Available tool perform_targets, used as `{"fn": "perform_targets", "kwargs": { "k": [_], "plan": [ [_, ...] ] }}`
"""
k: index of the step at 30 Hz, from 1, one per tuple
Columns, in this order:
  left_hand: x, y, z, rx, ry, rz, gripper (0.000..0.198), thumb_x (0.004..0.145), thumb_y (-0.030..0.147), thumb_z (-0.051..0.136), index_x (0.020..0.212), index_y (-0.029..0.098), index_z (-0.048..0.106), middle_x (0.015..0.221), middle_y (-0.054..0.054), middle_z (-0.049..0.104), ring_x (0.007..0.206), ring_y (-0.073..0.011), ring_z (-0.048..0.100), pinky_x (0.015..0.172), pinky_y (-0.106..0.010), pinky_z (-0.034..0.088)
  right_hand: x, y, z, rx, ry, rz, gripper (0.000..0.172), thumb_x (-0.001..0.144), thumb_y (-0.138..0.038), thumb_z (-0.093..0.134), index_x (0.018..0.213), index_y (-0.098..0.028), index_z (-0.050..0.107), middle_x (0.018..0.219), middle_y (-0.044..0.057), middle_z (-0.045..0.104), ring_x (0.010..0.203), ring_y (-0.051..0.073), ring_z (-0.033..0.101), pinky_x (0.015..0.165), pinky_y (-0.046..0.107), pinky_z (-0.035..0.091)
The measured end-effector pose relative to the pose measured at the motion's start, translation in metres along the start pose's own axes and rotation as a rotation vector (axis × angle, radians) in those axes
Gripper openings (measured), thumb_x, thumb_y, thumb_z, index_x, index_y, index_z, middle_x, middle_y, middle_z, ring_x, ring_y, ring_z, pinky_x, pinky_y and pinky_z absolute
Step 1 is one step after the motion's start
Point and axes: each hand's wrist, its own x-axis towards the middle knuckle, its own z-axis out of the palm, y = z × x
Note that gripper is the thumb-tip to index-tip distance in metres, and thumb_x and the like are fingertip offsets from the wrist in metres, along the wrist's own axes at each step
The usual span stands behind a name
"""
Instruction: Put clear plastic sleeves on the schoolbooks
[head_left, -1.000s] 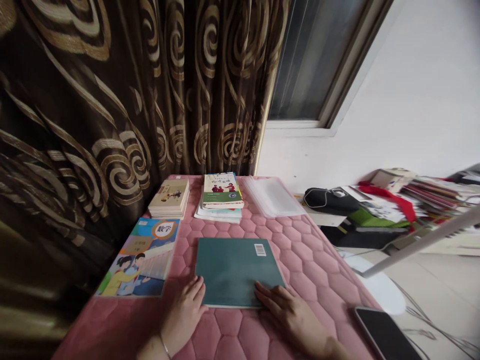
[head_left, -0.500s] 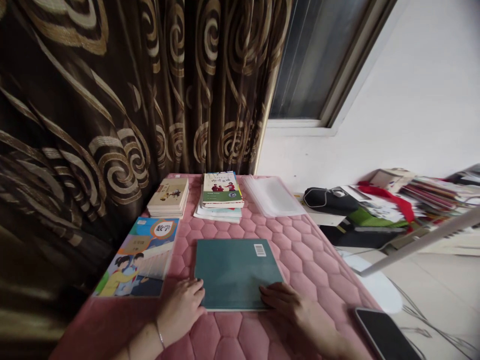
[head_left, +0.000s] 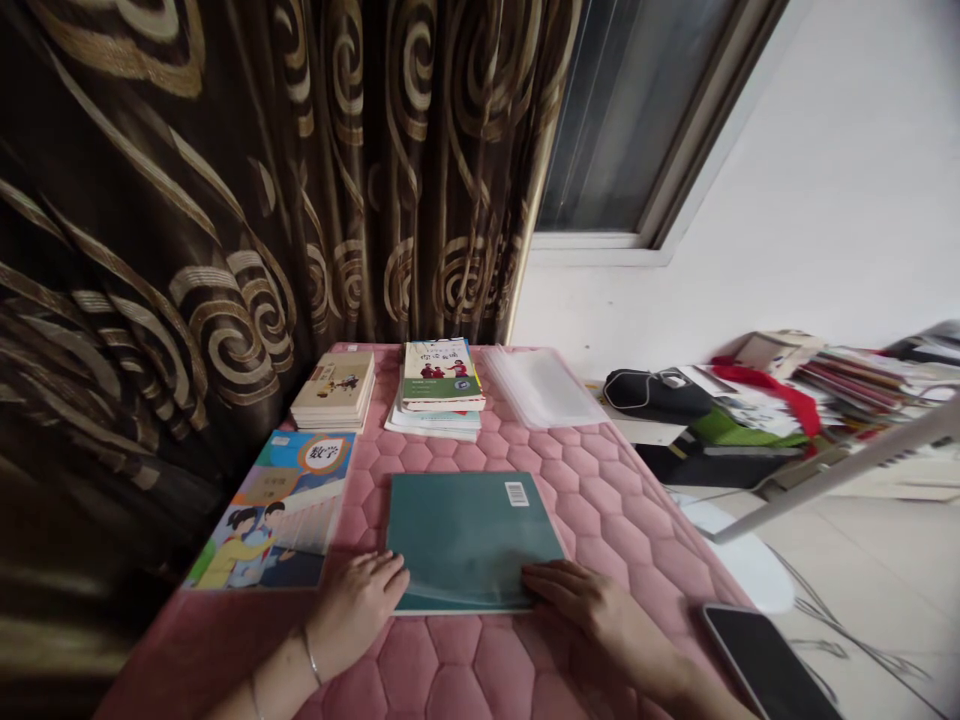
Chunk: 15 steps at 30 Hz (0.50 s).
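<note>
A book with a plain dark green cover (head_left: 465,530) lies flat on the pink quilted table cover, a white barcode label near its far right corner. A glossy clear film shows along its near edge. At its near left corner, my left hand (head_left: 360,605) is closed on the edge. My right hand (head_left: 589,605) holds the near right corner, fingers over the cover and thumb hidden. Left of the green book lies a colourful textbook (head_left: 277,510) with two cartoon children on its front.
Behind stand a stack of tan books (head_left: 334,395), a pile of mixed books (head_left: 439,385) and a stack of clear plastic covers (head_left: 544,388). A black phone (head_left: 765,660) lies at the right edge. Curtains (head_left: 225,200) hang along the left; cluttered papers (head_left: 765,400) lie beyond the right.
The view has shifted slightly. Both hands stay at the green book's near corners. A bright crease or reflection in the clear film now shows more plainly along the near edge.
</note>
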Motion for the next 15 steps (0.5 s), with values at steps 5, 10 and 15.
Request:
{"fn": "perform_targets", "kwargs": {
  "k": [5,10,15],
  "plan": [
    [0.005,-0.013,-0.010,-0.241,0.143,-0.170,0.031,0.089,0.008,0.040,0.092,0.024,0.066,0.086,0.000,0.075,0.076,-0.0140,0.070,0.071,-0.024,0.055,-0.003,0.004,-0.002,-0.028,0.061,0.004,0.035,0.096,-0.015,0.036,0.112,-0.019,0.067,0.103,0.008,0.073,0.091,0.017,0.070,0.078,0.028,0.058],
    [0.026,-0.045,-0.002,-0.660,0.427,-0.513,0.023,0.092,0.036,0.046,0.098,0.023,0.064,0.096,-0.004,0.073,0.092,-0.0175,0.069,0.082,-0.029,0.055,0.020,0.024,-0.023,-0.064,0.240,0.187,0.032,0.095,-0.023,0.038,0.095,-0.023,0.070,0.086,0.004,0.075,0.068,0.016,0.070,0.057,0.023,0.055],
    [0.065,-0.075,0.053,-0.850,0.541,-0.745,0.026,0.086,0.042,0.049,0.098,0.019,0.056,0.103,-0.010,0.070,0.098,-0.0198,0.067,0.087,-0.035,0.053,0.081,0.058,-0.066,-0.072,0.369,0.309,0.027,0.089,-0.022,0.042,0.089,-0.023,0.070,0.083,0.003,0.075,0.068,0.016,0.069,0.061,0.024,0.053]
  ]
}}
